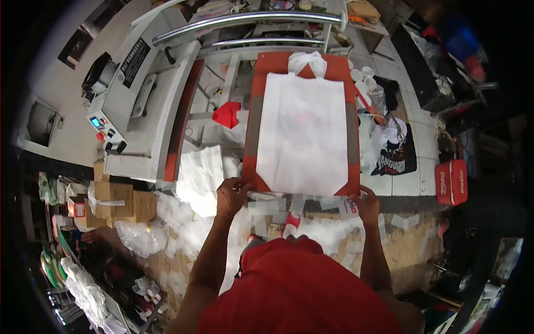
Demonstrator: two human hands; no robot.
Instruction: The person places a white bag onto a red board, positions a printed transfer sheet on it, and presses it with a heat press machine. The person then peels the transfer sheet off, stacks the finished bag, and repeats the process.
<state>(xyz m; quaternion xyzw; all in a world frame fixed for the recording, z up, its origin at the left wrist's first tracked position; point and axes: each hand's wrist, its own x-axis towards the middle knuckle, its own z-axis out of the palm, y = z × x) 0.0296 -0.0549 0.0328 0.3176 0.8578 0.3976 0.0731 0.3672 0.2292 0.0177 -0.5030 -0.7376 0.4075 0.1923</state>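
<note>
A white tote bag [303, 133] lies flat on the red bed [253, 111] of a heat press, its handles [307, 64] bunched at the far end. A faint reddish mark shows in the bag's upper middle. My left hand [232, 196] has its fingers closed at the bed's near left corner. At the near right corner, my right hand [367, 205] is closed on the bed's edge, thumb and fingers together. Beside those right fingers appears a small white sheet with red lettering [349, 206], partly overlapped by the hand.
The press's head and control box [105, 122] stand at left; metal rails [250, 21] cross the back. White fabric [201, 177] and a red cloth [227, 114] lie left of the bed. Cardboard boxes [113, 199], a black printed bag [397, 153] and a red cooler bag [451, 182] sit around.
</note>
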